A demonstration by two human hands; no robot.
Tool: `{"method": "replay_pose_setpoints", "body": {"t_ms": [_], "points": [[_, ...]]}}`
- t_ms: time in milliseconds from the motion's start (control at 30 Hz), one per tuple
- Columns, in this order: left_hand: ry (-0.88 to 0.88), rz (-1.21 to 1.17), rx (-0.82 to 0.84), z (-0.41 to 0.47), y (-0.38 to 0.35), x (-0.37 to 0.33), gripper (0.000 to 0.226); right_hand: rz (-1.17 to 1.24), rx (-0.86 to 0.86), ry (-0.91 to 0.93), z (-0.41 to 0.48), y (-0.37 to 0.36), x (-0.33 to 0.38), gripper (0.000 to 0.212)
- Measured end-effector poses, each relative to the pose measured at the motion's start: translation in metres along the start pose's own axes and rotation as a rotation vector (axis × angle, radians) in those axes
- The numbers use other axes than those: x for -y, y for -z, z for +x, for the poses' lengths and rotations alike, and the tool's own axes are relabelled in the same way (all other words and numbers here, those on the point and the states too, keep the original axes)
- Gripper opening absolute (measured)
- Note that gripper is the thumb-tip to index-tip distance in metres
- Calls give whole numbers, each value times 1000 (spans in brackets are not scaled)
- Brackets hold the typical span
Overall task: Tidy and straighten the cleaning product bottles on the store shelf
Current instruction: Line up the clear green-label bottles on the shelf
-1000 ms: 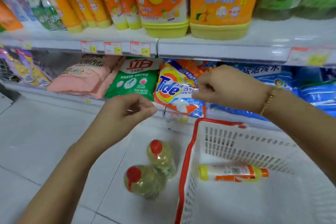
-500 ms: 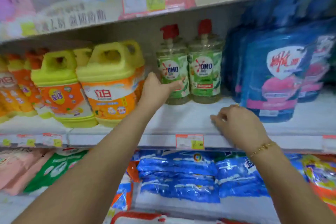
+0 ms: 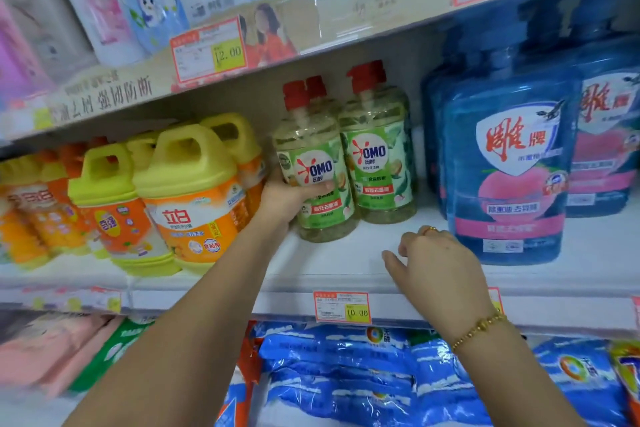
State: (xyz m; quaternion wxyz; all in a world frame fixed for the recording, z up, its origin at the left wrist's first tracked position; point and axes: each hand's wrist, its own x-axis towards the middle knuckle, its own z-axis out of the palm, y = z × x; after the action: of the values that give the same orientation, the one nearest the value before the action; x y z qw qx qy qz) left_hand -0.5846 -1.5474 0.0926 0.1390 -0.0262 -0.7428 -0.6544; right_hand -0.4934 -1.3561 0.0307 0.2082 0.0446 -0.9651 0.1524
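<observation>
The left hand (image 3: 287,199) wraps fingers and thumb around the front OMO bottle (image 3: 318,163), which stands on the middle shelf (image 3: 346,253) just beside the yellow-capped jugs (image 3: 187,191) and forward of 1 twin bottle (image 3: 379,156). The right hand (image 3: 440,270) rests near the shelf front, loosely curled, holding nothing. Straightening is in hand; next, the bottle likely needs sliding level with its twin, label forward.

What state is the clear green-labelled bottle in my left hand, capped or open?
Capped: a red cap tops the clear green-labelled bottle that the left hand grips.
</observation>
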Motion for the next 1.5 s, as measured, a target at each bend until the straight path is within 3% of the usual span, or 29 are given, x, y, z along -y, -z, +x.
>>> {"method": "replay_pose_setpoints", "body": {"t_ms": [133,300,500,567,733,900,1133,1300,1333,1367,1433,1467,1500], "points": [[-90,136,-57,-41,14,-6,82,181,3,30,-2,8,4,45],[-400,424,-13,-107,25,-18,91,565,-12,136,-9,15,22,64],[-584,537,66,-165,37,-50,91,755,83,376,-23,42,42,28],[-574,508,64,-181,41,-66,94,830,94,388,-29,50,46,31],[-385,324,-37,-216,55,-90,89,1078,255,380,-52,56,58,78],[-210,12,-95,-222,72,-98,89,1357,326,391,-75,67,77,100],[-164,-163,-28,-230,128,-80,91,1451,287,443,-85,69,114,91],[-105,-447,56,-218,168,-62,102,1881,825,429,-87,47,143,72],[-101,-443,76,-216,175,-59,104,1880,736,489,-87,39,150,60],[-98,-433,84,-215,179,-57,108,1944,612,404,-84,35,145,54],[-113,-421,74,-212,186,-53,115,2051,723,221,-87,28,154,56],[-131,-428,63,-211,189,-52,116,2034,817,247,-85,25,167,60],[-145,-440,47,-211,190,-53,117,2086,1020,170,-85,22,174,66]]}}
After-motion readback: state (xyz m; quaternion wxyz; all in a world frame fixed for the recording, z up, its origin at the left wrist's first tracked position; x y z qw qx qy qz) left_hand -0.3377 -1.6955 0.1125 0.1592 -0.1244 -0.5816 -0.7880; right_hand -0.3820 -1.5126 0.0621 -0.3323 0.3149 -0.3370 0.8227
